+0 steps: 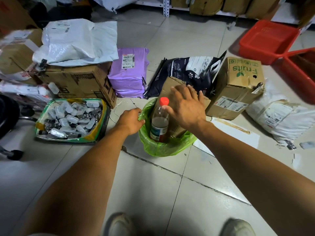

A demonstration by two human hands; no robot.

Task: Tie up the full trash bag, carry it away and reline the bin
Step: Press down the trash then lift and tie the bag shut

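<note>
both arms extended fwd/down. left hand (132, 120) pinches rim of green trash bag (163, 147), which sits on floor between the hands. right hand (185, 106) splayed, palm down on cardboard (172, 89) beside red-capped bottle (160, 123) in bag.

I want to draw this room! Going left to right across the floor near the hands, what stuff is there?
Box of little plastic cases → left hand gripping the green trash bag → bottle with a red cap → right hand on cardboard → fruits box → white parcel.
</note>
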